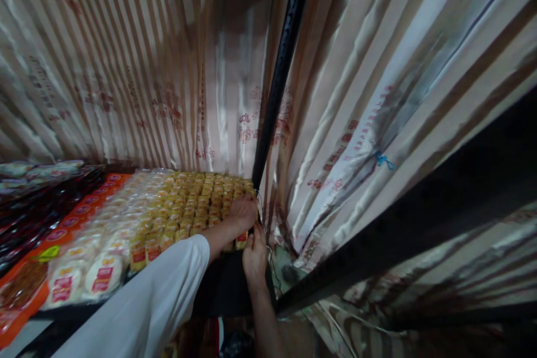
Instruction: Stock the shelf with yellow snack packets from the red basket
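Both my hands meet at the foot of a black upright pole (pixel 282 67), where it reaches the shelf corner. My left hand (pixel 242 211), on a white-sleeved arm, is closed against the pole's base beside rows of yellow packets (pixel 197 198). My right hand (pixel 254 254) comes up from below with fingers pinched at the same spot; thin wire or string seems to run there, too small to make out. Striped beige plastic sheeting (pixel 361 123) with red print hangs around the pole.
The shelf holds white round packaged goods with red labels (pixel 100 274), orange packets (pixel 25 285) at the left front, and dark red packets (pixel 37 201) farther left. A dark horizontal bar (pixel 377 251) runs right from the shelf corner. A blue tie (pixel 384 161) hangs on the sheeting.
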Available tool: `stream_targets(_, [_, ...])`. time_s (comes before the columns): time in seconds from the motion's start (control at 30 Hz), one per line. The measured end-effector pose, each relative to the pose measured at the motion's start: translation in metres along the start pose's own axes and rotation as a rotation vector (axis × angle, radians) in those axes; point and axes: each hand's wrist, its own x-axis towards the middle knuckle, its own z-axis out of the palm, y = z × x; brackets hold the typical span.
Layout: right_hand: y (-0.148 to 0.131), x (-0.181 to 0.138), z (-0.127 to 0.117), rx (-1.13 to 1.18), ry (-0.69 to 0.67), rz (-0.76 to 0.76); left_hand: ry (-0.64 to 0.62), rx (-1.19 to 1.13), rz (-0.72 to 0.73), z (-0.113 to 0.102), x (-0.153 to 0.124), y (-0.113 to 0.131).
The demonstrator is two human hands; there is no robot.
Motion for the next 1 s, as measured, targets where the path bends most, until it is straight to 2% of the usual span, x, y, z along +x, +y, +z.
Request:
stream_targets(0.13, [-0.005, 0.000, -0.006, 0.005, 0.001, 0.019, 0.049, -0.009, 0.030, -0.007, -0.013, 0.005])
stream_targets(0.23, [-0.010, -0.001, -0.011, 0.027, 0.009, 0.005, 0.109, -0.065, 0.083, -0.015, -0.040, 0.006])
stream_targets(0.37, [-0.024, -0.011, -0.018, 0.062, -0.036, -0.041, 0.148, -0.250, 0.231, -0.015, -0.107, -0.005])
stream_targets(0.43, [-0.038, -0.027, -0.023, 0.061, -0.015, -0.045, 0.135, -0.329, 0.229, -0.008, -0.153, -0.019])
stream_targets(0.5, [-0.055, -0.053, -0.030, 0.077, 0.033, -0.048, 0.138, -0.389, 0.129, 0.001, -0.204, -0.038])
stream_targets(0.57, [-0.073, -0.088, -0.035, 0.124, 0.002, -0.051, 0.098, -0.442, -0.026, 0.011, -0.254, -0.059])
stream_targets(0.67, [-0.093, -0.145, -0.033, 0.207, -0.145, -0.041, 0.043, -0.449, -0.227, 0.019, -0.316, -0.087])
stream_targets(0.73, [-0.099, -0.179, -0.022, 0.254, -0.327, 0.022, -0.014, -0.452, -0.336, 0.021, -0.343, -0.100])
stream_targets(0.83, [-0.091, -0.218, 0.007, 0.303, -0.548, 0.179, -0.100, -0.479, -0.540, 0.024, -0.363, -0.114])
stream_targets(0.93, [-0.069, -0.238, 0.040, 0.245, -0.569, 0.447, -0.188, -0.564, -0.808, 0.034, -0.364, -0.129])
stream_targets(1.0, [-0.053, -0.241, 0.057, 0.241, -0.608, 0.506, -0.230, -0.664, -0.899, 0.043, -0.358, -0.138])
